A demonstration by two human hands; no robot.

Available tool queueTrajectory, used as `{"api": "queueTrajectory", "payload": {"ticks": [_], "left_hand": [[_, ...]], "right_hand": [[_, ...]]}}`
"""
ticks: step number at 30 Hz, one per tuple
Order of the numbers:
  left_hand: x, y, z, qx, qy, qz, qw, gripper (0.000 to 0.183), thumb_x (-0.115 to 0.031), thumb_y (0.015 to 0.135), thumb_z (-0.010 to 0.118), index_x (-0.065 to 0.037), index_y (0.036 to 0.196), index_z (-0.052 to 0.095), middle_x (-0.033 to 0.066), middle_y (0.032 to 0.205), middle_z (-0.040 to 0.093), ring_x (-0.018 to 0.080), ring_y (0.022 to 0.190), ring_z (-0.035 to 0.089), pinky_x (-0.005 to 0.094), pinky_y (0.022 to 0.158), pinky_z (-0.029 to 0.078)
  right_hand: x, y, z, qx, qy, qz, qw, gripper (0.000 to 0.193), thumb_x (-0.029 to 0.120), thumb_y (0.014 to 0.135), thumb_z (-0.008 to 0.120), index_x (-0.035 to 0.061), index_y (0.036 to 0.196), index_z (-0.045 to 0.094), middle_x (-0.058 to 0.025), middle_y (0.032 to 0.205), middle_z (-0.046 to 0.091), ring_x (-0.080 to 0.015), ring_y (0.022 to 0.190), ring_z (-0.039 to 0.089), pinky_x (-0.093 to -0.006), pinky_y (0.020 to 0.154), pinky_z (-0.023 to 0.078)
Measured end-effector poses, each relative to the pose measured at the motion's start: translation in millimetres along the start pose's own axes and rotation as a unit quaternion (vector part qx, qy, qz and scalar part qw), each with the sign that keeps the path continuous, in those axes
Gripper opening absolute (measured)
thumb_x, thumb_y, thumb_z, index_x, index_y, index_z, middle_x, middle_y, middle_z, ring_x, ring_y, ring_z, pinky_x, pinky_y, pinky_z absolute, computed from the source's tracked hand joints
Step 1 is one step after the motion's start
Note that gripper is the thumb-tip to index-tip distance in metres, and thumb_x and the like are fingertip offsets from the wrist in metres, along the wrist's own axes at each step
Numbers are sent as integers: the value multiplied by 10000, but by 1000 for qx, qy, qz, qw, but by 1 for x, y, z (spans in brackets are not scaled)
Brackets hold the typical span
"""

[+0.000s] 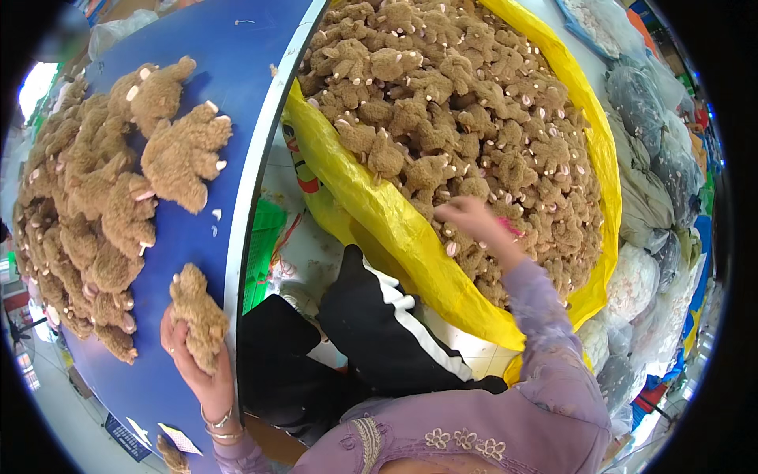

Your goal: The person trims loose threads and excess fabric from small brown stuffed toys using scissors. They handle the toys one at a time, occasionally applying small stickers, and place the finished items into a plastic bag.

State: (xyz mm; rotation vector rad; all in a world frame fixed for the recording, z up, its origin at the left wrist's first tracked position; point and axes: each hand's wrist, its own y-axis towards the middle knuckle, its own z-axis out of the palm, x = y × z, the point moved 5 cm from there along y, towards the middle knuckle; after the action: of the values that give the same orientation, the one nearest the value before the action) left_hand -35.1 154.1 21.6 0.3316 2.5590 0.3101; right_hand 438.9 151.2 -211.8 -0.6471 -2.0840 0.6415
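A fluffy brown plush animal (197, 312) with small pale ends is held at the blue table's right edge. My left hand (189, 351) is closed around its lower side, with bangles at the wrist. Over a large yellow sack (347, 182) full of similar brown plush pieces (442, 103), my right hand (478, 220) reaches in from the lower right. Its fingers are drawn together, pointing left just above the pile. A bright pink object (512, 227) shows at that hand's right side; its kind is unclear. Whatever the fingertips pinch is hidden.
More brown plush animals (87, 213) are heaped on the left of the blue table (237, 47), with a white edge strip on its right. A green crate (264, 245) stands between table and sack. Stuffed clear bags (636, 284) line the right side.
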Motion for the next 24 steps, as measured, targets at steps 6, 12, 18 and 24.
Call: {"api": "queueTrajectory", "payload": {"ticks": [6, 12, 18, 24], "left_hand": [[-2, -1, 0, 6, -2, 36, 999, 564, 79, 760, 586, -31, 1294, 443, 205, 1372, 413, 352, 1282, 399, 420, 1086, 292], [-12, 1, 1, -8, -8, 51, 999, 586, 121, 671, 607, -36, 1216, 460, 205, 1318, 464, 381, 1208, 442, 450, 1044, 322], [-14, 3, 7, 5, -12, 49, 999, 578, 100, 685, 636, -42, 1217, 460, 223, 1312, 465, 396, 1215, 441, 457, 1047, 315], [-18, 13, 9, 14, 5, 35, 999, 552, 59, 730, 651, -46, 1236, 457, 229, 1327, 453, 396, 1224, 433, 468, 1050, 307]], "right_hand": [[95, -15, 174, 110, 186, -211, 953, 471, 277, 836, 684, -37, 1170, 575, -127, 834, 662, -214, 764, 629, -329, 716, 506], [161, -117, 151, 320, 368, -183, 854, 289, 234, 900, 634, 67, 707, 499, 5, 515, 477, -81, 423, 441, -261, 410, 337], [194, -129, 108, 331, 331, -297, 832, 373, 305, 903, 624, 22, 699, 493, 15, 554, 454, -82, 512, 423, -299, 467, 344], [150, -50, 71, 321, 81, -275, 903, 463, 358, 899, 611, -8, 1183, 606, -121, 895, 683, -181, 773, 628, -296, 699, 508]]}}
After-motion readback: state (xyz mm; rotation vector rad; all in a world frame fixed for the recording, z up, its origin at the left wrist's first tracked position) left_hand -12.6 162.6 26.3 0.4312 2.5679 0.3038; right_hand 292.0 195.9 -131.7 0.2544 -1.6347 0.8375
